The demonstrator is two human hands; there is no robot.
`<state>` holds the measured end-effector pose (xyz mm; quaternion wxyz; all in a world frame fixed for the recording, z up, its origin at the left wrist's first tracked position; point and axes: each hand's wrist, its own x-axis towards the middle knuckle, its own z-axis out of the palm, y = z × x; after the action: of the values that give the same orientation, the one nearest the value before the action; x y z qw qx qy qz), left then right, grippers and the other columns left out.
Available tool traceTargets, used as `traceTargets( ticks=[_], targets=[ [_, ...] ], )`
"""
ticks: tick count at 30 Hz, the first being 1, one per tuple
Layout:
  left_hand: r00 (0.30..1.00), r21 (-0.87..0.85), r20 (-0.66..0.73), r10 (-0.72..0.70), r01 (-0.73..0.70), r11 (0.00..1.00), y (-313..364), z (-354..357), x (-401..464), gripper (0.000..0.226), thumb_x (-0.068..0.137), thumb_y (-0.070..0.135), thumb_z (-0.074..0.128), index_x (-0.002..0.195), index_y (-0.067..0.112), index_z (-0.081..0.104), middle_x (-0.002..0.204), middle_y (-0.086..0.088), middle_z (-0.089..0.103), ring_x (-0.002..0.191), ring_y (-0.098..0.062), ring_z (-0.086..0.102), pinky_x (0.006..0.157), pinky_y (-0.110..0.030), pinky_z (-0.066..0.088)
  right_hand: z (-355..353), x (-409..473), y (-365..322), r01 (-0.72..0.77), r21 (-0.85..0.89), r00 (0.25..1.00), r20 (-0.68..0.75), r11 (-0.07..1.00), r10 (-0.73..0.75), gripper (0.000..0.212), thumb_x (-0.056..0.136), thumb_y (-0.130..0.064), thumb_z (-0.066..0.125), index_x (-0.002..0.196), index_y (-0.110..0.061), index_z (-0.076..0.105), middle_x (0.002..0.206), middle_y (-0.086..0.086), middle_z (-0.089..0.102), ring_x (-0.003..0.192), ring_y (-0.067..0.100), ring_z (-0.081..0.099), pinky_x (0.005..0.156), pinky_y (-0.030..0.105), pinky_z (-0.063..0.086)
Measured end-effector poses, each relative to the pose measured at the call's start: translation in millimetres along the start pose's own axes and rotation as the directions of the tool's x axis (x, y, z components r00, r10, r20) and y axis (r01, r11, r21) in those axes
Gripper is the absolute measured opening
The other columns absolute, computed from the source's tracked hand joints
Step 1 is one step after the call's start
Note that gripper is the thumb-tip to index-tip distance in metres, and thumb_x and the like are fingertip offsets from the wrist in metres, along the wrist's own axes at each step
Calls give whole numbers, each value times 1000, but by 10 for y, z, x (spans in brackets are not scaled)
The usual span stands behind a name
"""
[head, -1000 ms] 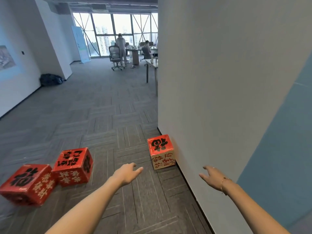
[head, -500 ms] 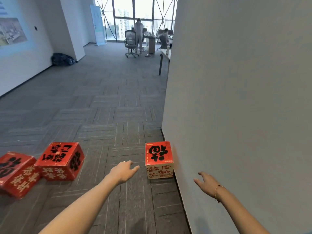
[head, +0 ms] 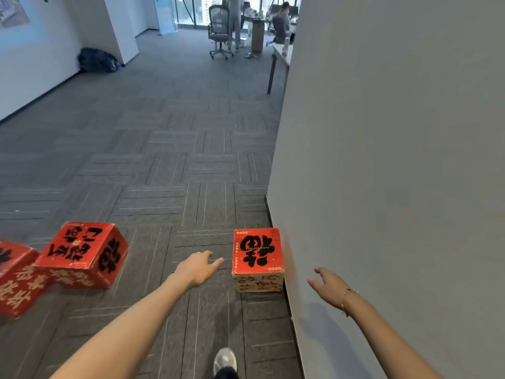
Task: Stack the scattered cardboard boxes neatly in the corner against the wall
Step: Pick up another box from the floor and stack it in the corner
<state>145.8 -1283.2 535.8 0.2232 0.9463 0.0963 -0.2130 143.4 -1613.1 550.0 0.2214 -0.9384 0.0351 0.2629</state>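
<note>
Reaching, nothing stacked yet: our left hand point(head: 197, 267) and right hand point(head: 329, 286) are spread, holding nothing, flanking one box point(head: 257, 258) against the wall point(head: 382, 160). Two more boxes point(head: 82, 255) lie scattered left on the floor.

Both hands point(head: 197, 266) point(head: 329, 287) empty, flanking box point(head: 257, 251) beside wall point(head: 382, 160).

Three red cardboard boxes: one near the right wall point(head: 257, 251), two at near left point(head: 82, 253) point(head: 15, 277). Two bare hands, left point(head: 198, 268) and right point(head: 329, 287). Two people far off point(head: 235, 20) point(head: 281, 21).
</note>
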Motion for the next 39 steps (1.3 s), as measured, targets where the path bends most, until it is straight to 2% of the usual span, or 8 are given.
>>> traceTargets(
  ticks=[9,15,19,22,26,28,31,39],
  targets=[
    [998,-163,50,-37,45,986,18,-207,1675,64,94,57,38,142,14,40,137,-10,53,123,-24,52,102,-37,42,-50,1554,-407,-113,92,994,1,989,113,52,98,-33,40,143,-10,30,148,9,35,132,26,40,97,35,43],
    [988,-231,118,-97,122,965,-195,76,2444,62,94,55,41,144,18,37,134,-10,55,122,-23,52,102,-35,41,155,2600,-424,-160,151,987,55,975,154,53,97,-34,44,139,-3,35,141,17,43,129,28,43,105,36,36],
    [974,-299,168,-155,200,933,-385,441,2967,60,96,50,43,145,18,35,136,-13,52,123,-24,51,100,-31,40,372,3308,-260,-212,139,974,108,967,198,55,96,-36,44,140,-6,35,141,15,44,129,29,43,101,38,41],
    [957,-333,188,-223,276,902,-530,899,3383,60,95,50,43,145,16,36,135,-12,52,107,-23,58,83,-25,41,690,3810,-37,-245,138,960,174,960,220,56,95,-39,46,141,-10,35,143,10,43,129,26,43,93,36,45],
    [932,-349,239,-273,345,871,-703,1714,3836,61,94,52,44,142,13,41,129,-11,57,116,-25,55,92,-28,39,1246,4389,343,-272,107,930,285,956,233,59,93,-39,51,140,-8,36,142,9,44,130,24,43,103,32,35],
    [918,-357,276,-285,373,856,-746,2100,4066,61,94,52,45,142,13,42,130,-11,57,117,-25,54,92,-28,39,1484,4671,536,-305,114,918,299,945,260,60,93,-40,51,140,-7,35,140,9,45,126,24,46,97,28,36],
    [913,-367,280,-296,387,846,-817,2571,4431,59,94,51,46,140,13,45,133,-13,55,121,-25,52,98,-31,38,1801,5080,777,-341,133,919,253,930,301,57,92,-40,52,135,-3,41,134,12,49,120,28,49,87,28,37],
    [918,-422,237,-320,393,817,-1005,3472,5270,66,92,46,52,145,11,35,138,-13,50,126,-28,48,102,-35,36,2514,6106,1380,-247,180,969,55,952,241,53,86,-36,56,130,-8,47,123,14,57,115,31,53,96,40,45]
  ],
)
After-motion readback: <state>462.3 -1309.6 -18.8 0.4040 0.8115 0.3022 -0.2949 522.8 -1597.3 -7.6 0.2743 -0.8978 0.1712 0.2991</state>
